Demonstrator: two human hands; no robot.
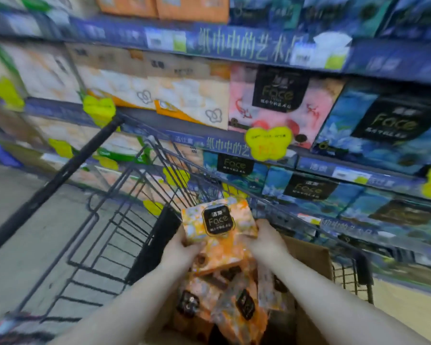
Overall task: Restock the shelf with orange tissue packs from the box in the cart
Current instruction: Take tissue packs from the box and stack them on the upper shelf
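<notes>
Two bare hands hold a small stack of orange floral tissue packs [218, 220] with black labels just above a brown cardboard box [309, 252]. The left hand [179, 247] grips the stack's left edge, thumb on the near face. The right hand [266, 240] clasps the right edge; its fingers are hidden behind the packs, so how far they curl cannot be told. The top pack faces the camera, tilted slightly, with at least one more pack pressed beneath it. More loose orange packs [244, 305] lie jumbled inside the box, near and below the hands. The box sits in the right part of a black wire shopping cart [60, 179], which stands just beside a blue-edged store shelf [224, 143] on the far side. On that shelf, orange-and-white packs [184, 100] stand at left, a pink pack [279, 103] at centre and dark blue packs [383, 125] at right. A yellow butterfly-shaped price tag [268, 143] hangs from the shelf edge. Motion blur softens most detail.
</notes>
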